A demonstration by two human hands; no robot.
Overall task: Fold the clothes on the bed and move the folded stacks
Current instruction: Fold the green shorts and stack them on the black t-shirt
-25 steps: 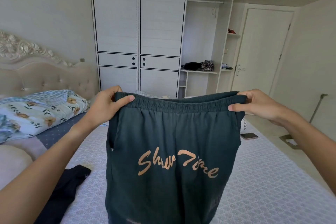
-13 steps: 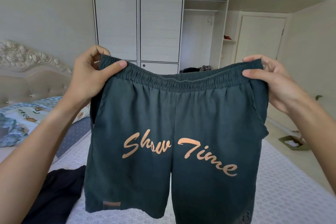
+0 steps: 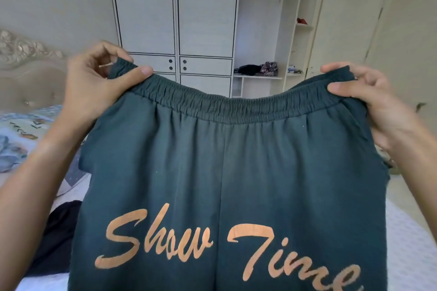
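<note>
Bed (image 3: 406, 250) left edge: dark garment (image 3: 56, 238) lying flat, patterned quilt (image 3: 16, 134) beyond. Left hand (image 3: 94, 87) pinching waistband corner of green shorts (image 3: 227, 172) — shorts held up, hanging above bed. Right hand (image 3: 378, 106) gripping opposite corner. Mattress at right bare — wardrobe (image 3: 175, 19) behind.

Matt cotton-like shorts (image 3: 224, 172); wardrobe (image 3: 175, 19) seemingly laminate.

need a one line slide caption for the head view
Both hands, left and right, hold dark green shorts up by the waistband over the bed.
</note>
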